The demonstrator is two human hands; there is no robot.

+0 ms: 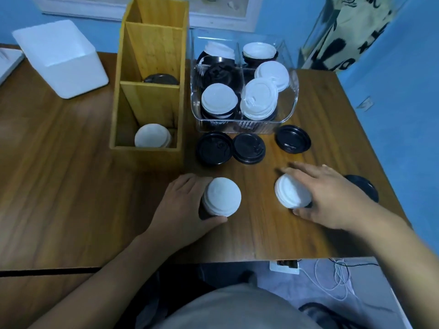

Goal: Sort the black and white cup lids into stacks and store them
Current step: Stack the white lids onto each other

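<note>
My left hand (183, 205) grips a short stack of white lids (222, 197) standing on the wooden table (71, 186). My right hand (332, 198) curls round a second white lid stack (291, 194), tilted on its side. Three black lids (213, 148) (249, 148) (293, 138) lie loose before a clear plastic bin (293, 103) that holds mixed black and white lids. Another black lid (363, 186) shows past my right hand. A wooden divided box (147, 96) holds white lids (152, 136) in its near compartment and black lids (161, 79) in the middle one.
A white foam box (64, 58) sits at the back left of the table. The table's front edge runs just below my forearms, with cables (332, 279) on the floor beyond it. A blue wall stands behind and to the right.
</note>
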